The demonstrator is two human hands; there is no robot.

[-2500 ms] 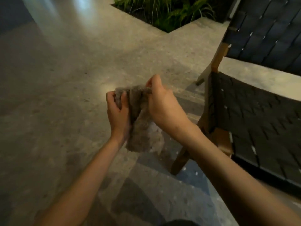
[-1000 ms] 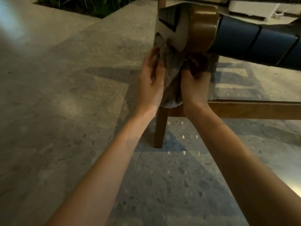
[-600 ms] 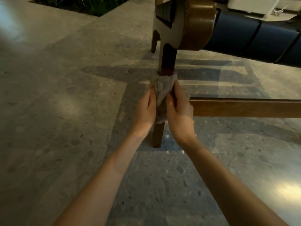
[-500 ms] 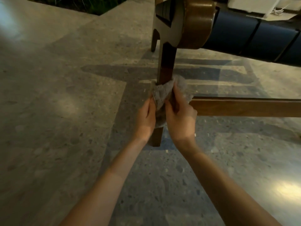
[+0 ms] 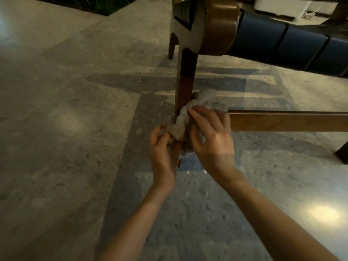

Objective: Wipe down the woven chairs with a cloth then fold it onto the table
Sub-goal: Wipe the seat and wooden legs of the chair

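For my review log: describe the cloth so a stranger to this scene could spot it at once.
Find the chair with the dark woven seat, upper right, and follow its near wooden leg down. Where a rail meets that leg, the left hand and right hand hold the cloth against it. It is the only soft, crumpled, grey thing among hard brown wood.

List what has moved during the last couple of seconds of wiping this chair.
The cloth went from mid-air beside the chair to the top of the front leg, then slid down it. Now it is bunched round the leg at the side rail. The left hand and the right hand kept their grip and moved down with it. The chair itself has not shifted.
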